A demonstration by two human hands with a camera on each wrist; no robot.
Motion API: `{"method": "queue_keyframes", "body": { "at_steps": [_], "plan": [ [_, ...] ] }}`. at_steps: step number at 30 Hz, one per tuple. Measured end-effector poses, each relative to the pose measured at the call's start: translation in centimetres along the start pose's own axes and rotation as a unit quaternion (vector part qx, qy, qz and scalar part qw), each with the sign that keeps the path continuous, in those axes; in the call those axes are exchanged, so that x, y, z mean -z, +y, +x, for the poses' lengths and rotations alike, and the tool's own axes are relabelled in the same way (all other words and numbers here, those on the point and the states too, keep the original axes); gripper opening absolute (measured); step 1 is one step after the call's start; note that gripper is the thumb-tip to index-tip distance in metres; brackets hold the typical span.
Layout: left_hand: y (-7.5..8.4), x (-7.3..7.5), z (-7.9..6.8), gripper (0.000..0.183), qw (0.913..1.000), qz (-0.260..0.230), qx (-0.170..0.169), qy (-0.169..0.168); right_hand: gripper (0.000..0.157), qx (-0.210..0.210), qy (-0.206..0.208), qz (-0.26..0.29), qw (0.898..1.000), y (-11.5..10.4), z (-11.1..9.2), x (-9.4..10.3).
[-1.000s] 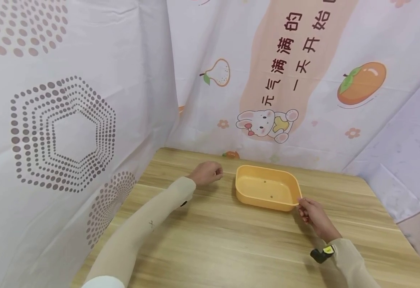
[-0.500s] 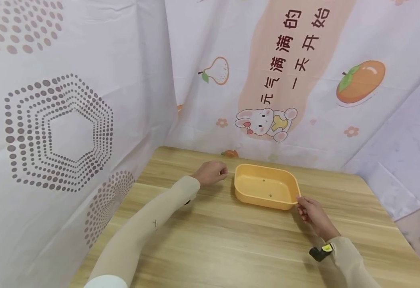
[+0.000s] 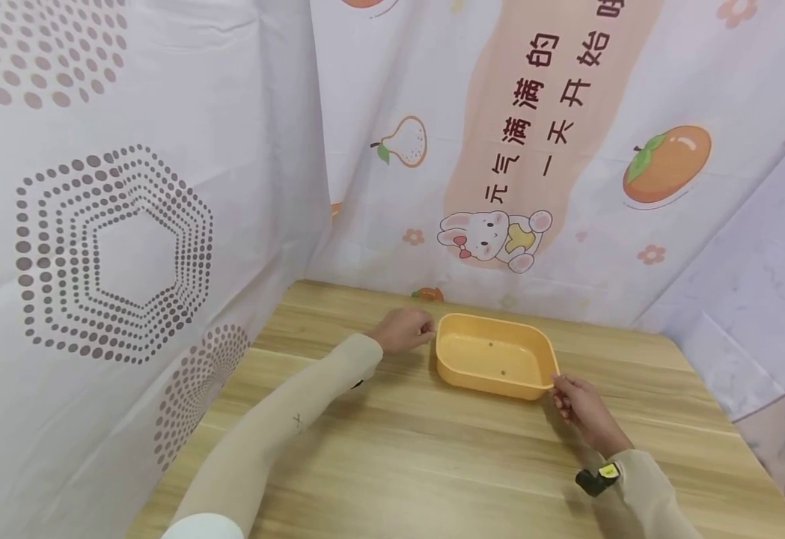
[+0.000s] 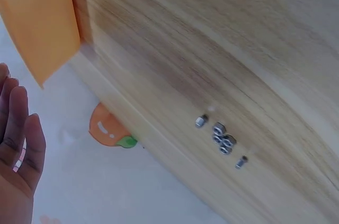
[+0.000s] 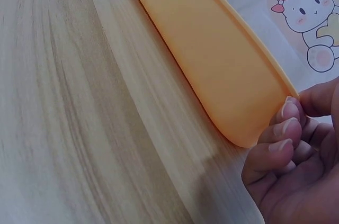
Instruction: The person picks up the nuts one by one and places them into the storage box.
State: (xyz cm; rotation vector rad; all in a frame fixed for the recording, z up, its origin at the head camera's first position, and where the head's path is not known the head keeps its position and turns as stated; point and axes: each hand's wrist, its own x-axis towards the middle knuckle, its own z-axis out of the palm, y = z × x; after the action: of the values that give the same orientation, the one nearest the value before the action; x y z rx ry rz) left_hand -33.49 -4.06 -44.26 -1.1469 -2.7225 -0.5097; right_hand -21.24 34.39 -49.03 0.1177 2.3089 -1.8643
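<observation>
A yellow-orange plastic tray, oblong with rounded corners and small holes in its floor, sits on the wooden table. My right hand pinches its rim at the near right corner; the right wrist view shows thumb and fingers at that edge. Close to the tray's left end is my left hand, fingers loosely bent and holding nothing visible. In the left wrist view those fingers stand near the tray wall; contact cannot be told. Several small metal nuts and a small bolt-like piece lie on the tabletop there.
The wooden table ends at a printed cloth behind the tray. Another patterned cloth hangs along the left side. A black device with a yellow label is worn at my right wrist.
My left hand has moved right, closing most of the space to the tray's left end. The right hand keeps its pinch on the rim. The head view has shifted slightly.
</observation>
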Motion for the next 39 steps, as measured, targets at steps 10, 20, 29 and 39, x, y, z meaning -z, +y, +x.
{"method": "queue_keyframes", "body": {
  "at_steps": [10,20,29,39],
  "plan": [
    [0.9,-0.6,0.7,0.007,0.9997,0.01,-0.021,0.005,0.04,0.0,0.0,0.017,1.0,-0.2,0.4,-0.1],
    [1.1,-1.2,1.0,0.011,0.9994,0.031,-0.011,-0.014,0.041,0.004,-0.006,0.008,1.0,-0.1,0.7,-0.1],
    [1.4,-1.6,1.1,0.014,0.9992,0.012,0.003,-0.038,0.04,-0.006,-0.007,0.015,1.0,0.0,0.7,0.0],
    [1.2,-2.0,1.2,0.016,0.9994,-0.002,-0.008,-0.033,0.041,-0.008,-0.005,0.016,1.0,-0.1,0.5,0.2]
  ]
}}
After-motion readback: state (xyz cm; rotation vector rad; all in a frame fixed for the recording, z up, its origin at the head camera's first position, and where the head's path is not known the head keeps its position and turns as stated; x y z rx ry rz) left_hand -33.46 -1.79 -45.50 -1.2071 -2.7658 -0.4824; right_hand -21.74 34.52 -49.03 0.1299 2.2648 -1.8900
